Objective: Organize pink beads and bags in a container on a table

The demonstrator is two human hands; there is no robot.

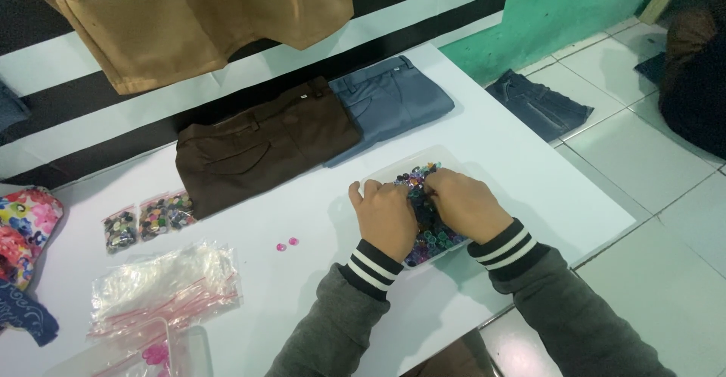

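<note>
Together, left hand (384, 214), right hand (463, 203), knuckles up, in bead tray (446, 158)

The person wears a soft grey top with long sleeves. Each sleeve ends in a dark cuff with two white stripes going round it. The left hand (387, 217) is bare, and so is the right hand (465, 204). There are no rings or watches on them.
</note>
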